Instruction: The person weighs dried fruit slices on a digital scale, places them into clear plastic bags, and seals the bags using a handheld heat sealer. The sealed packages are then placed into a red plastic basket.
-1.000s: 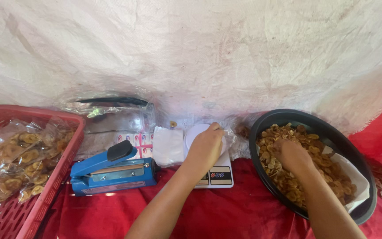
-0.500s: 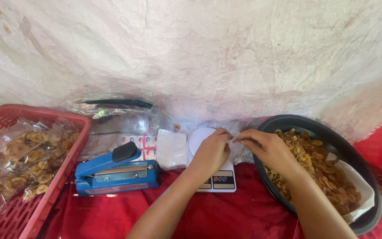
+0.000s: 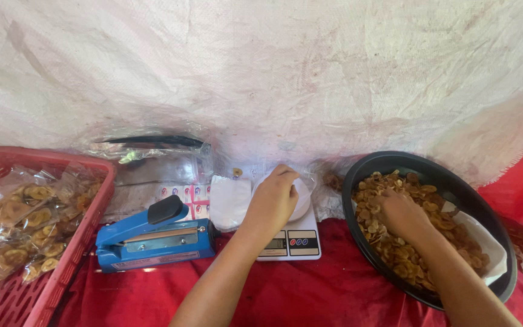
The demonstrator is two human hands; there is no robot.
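Chips (image 3: 407, 254) basin (image 3: 455, 175), red cloth (image 3: 310, 290)

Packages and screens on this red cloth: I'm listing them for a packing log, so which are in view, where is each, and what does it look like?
Filled bags: clear plastic, golden chips inside, piled in the red basket at far left.
Empty bags: clear, stacked flat behind the blue sealer.
Small labels: white with red and blue marks, behind the sealer.
Scale display: small grey rectangle on the white scale, below the left hand.
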